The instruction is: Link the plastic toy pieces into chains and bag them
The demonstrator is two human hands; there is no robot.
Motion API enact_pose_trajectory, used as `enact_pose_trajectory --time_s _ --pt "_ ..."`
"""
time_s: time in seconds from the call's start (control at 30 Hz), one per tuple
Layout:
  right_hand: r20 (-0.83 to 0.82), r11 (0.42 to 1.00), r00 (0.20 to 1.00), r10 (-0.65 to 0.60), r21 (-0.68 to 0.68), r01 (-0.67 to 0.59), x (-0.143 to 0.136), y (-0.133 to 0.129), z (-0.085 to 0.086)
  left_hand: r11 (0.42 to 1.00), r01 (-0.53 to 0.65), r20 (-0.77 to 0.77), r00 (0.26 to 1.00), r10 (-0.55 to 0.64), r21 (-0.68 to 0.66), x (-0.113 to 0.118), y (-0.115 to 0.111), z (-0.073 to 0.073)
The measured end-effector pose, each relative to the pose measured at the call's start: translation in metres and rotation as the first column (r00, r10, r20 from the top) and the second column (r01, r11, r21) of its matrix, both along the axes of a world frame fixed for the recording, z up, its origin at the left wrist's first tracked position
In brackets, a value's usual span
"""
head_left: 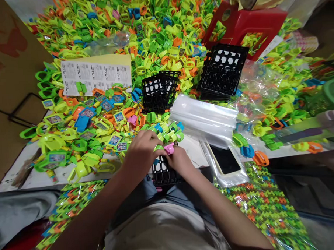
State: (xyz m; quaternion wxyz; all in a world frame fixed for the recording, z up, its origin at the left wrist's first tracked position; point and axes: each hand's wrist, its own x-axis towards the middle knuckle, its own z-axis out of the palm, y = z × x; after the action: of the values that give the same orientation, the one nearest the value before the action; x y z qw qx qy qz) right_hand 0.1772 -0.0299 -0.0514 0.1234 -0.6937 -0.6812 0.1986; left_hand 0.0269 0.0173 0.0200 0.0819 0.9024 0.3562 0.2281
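Observation:
A black grid tray (165, 173) lies at the table's front edge, close to my body, partly under my hands. Small green, yellow and blue toy pieces (171, 134) sit in a cluster just beyond my fingers. My left hand (147, 148) is closed at the tray's left side, its thumb near a green piece. Closed from the right, my right hand (177, 157) touches a pink piece (169, 149) between the two hands. Whether the left fingers also grip something is hidden.
Loose toy watches (87, 134) pile up left and behind. Black trays (222, 71) lean by a red stool (251, 23). Label sheets (97, 76) lie back left. Clear bags (204, 118) and a bagged phone (225, 159) lie right. A cardboard box (15, 83) stands left.

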Motion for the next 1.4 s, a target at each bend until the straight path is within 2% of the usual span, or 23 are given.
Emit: enact_pose_trajectory --time_s 0.1,0.2,0.33,0.5,0.63,0.73,0.8,0.9,0.97,1.07,1.13,1.27,1.33,1.4 --pt "0.016 0.999 0.999 0.029 -0.039 -0.029 -0.002 0.002 0.003 1.0 0.008 0.064 0.998 -0.008 0.003 0.003 0.001 -0.005" --pt "-0.006 0.996 0.996 0.086 -0.022 -0.086 -0.003 0.004 0.005 0.999 -0.008 0.095 0.995 0.012 -0.039 0.011 0.003 -0.009" --pt "-0.044 0.988 0.987 0.153 0.035 -0.152 0.001 0.011 0.007 0.991 -0.056 0.029 0.998 0.06 -0.124 0.019 0.006 -0.008" --pt "-0.188 0.969 0.952 0.242 0.101 -0.226 0.013 0.016 0.0 0.988 -0.097 -0.026 0.995 0.094 -0.124 0.025 0.004 -0.002" --pt "-0.232 0.982 0.964 0.133 0.166 -0.095 0.012 0.006 -0.013 0.982 -0.116 -0.039 0.993 0.112 -0.147 0.025 0.005 0.0" --pt "-0.277 0.979 0.959 0.059 0.203 -0.002 0.008 -0.005 -0.016 0.974 -0.126 -0.005 0.992 0.127 -0.189 0.008 0.018 0.004" --pt "-0.322 0.97 0.946 0.044 0.24 0.037 0.008 -0.013 -0.015 0.957 -0.25 -0.02 0.968 0.25 -0.144 -0.011 0.033 0.008" --pt "-0.368 0.949 0.929 0.03 0.301 0.088 0.014 -0.024 -0.011 0.906 -0.423 -0.123 0.898 0.423 0.024 -0.033 0.057 0.013" --pt "-0.377 0.94 0.925 0.042 0.328 0.091 0.018 -0.03 -0.009 0.902 -0.414 -0.228 0.872 0.432 0.126 -0.036 0.067 0.015" --pt "-0.39 0.935 0.919 0.062 0.344 0.083 0.021 -0.04 -0.007 0.919 -0.324 -0.339 0.858 0.385 0.222 -0.024 0.07 0.012" --pt "-0.407 0.936 0.912 0.049 0.338 0.1 0.021 -0.045 -0.005 0.926 -0.3 -0.387 0.844 0.37 0.231 -0.015 0.067 0.007" --pt "-0.44 0.941 0.897 0.032 0.315 0.121 0.018 -0.053 -0.002 0.917 -0.341 -0.483 0.78 0.398 0.206 -0.01 0.065 -0.009" --pt "-0.449 0.945 0.893 0.041 0.308 0.112 0.018 -0.055 0.001 0.924 -0.322 -0.482 0.788 0.383 0.207 -0.015 0.067 -0.013" --pt "-0.456 0.945 0.889 0.045 0.308 0.11 0.019 -0.056 0.005 0.924 -0.317 -0.426 0.821 0.38 0.215 -0.02 0.067 -0.01"
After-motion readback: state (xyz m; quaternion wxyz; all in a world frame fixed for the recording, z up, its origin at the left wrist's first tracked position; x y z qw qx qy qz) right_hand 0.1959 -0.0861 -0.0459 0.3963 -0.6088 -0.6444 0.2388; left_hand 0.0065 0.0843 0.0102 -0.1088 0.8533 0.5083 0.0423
